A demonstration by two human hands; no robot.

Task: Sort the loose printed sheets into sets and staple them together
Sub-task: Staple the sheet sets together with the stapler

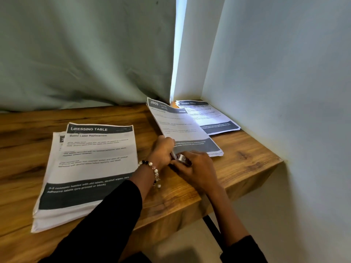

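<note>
Nearest me, the thick unsorted stack [89, 168] of matte printed sheets lay on the wood-grain tabletop [247, 158], unstapled as far as I could judge. My left hand [164, 149] pinched the corner of the middle set [182, 128]; my right hand [195, 171] gripped the shiny metal stapler [181, 158] there. A further set [209, 116] lay beyond.
</note>
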